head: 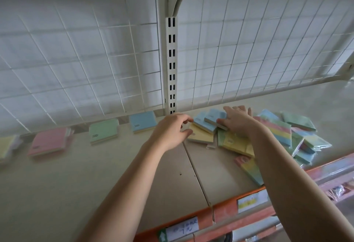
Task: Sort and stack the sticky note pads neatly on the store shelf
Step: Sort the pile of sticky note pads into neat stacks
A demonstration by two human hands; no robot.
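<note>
Sorted piles line the back of the beige shelf [95, 174]: a pink pad stack [48, 143], a green pad stack [103, 131] and a blue pad stack [142, 121]. To the right lies a jumbled heap of pads [283, 136] in blue, yellow, green and striped colours. My right hand [238, 121] reaches into the heap and grips a blue pad [216, 118] by its edge. My left hand [172, 129] hovers beside a yellow pad [201, 135], its fingers curled loosely and holding nothing.
A white wire grid [76, 59] backs the shelf, split by a slotted upright post [171, 59]. An orange price rail [226, 209] with paper labels runs along the front edge. A yellow pad [5, 146] lies at the far left.
</note>
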